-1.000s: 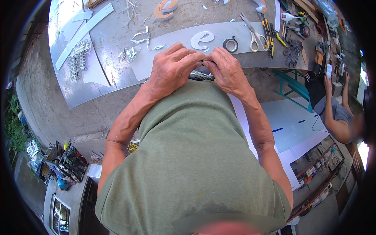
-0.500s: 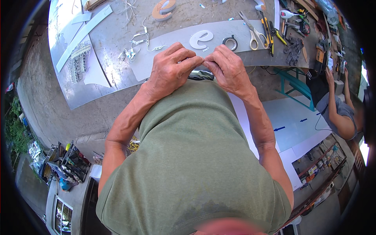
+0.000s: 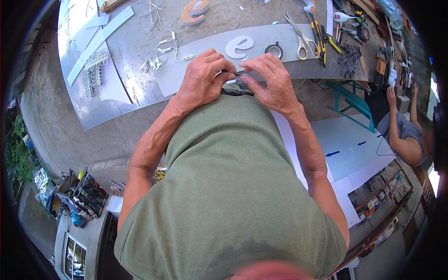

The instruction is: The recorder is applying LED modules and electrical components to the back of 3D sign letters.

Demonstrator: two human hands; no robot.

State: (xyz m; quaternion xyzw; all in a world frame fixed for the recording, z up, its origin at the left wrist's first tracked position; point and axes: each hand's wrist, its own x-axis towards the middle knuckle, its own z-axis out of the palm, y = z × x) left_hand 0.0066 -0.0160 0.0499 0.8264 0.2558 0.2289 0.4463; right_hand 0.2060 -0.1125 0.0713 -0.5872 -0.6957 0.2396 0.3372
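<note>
My left hand is closed in a pinch at the table's near edge, close to my body. A short, thin dark strip sticks out from its fingertips; whether it is tape or wire I cannot tell. Facing it, my right hand has thumb and forefinger apart, just beside the strip's free end. Below the left fingertips a small white piece shows, partly hidden. Just beyond the hands lie a white foam-like letter shape and a roll of black tape.
Scissors, yellow cutters and a dark glove lie to the right. White light modules on wire and a bundled heap lie left. An orange-faced letter stands behind. Another person works at far right.
The fingertips of my two hands were touching and have come apart. My right thumb and forefinger have opened, and the dark strip now shows at my left fingers.
</note>
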